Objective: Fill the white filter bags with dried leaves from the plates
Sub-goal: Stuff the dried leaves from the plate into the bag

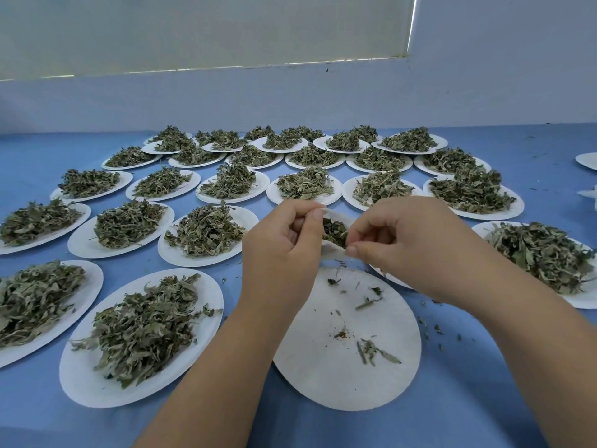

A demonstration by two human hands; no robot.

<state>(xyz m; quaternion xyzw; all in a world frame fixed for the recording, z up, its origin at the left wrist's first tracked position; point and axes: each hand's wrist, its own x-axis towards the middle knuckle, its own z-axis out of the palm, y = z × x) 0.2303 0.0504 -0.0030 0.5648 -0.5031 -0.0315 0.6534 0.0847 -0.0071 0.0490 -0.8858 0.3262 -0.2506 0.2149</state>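
So both hands are up over the blue table cover (484,399), holding one small white filter bag (332,252) between them. The left hand (284,240) has its fingers curled and pinches the bag's far edge, and the right hand (397,234) pinches the near edge between thumb and forefinger, the rest of its fingers tucked in. The bag's mouth is pulled open and there's a dark clump of dried leaves (334,232) sitting inside it. The bag hangs in the air just past the far rim of a nearly bare paper plate (310,350), which only has a few leaf scraps and some crumbs on it. Left of that is a plate (80,383) with a full heap, and there's another heaped plate (581,300) partly behind the right forearm. Beyond the hands, rows and rows of white plates piled with leaves run back toward the pale wall (290,101), some overlapping at the far end. Bits of leaf are scattered on the cover near the right arm
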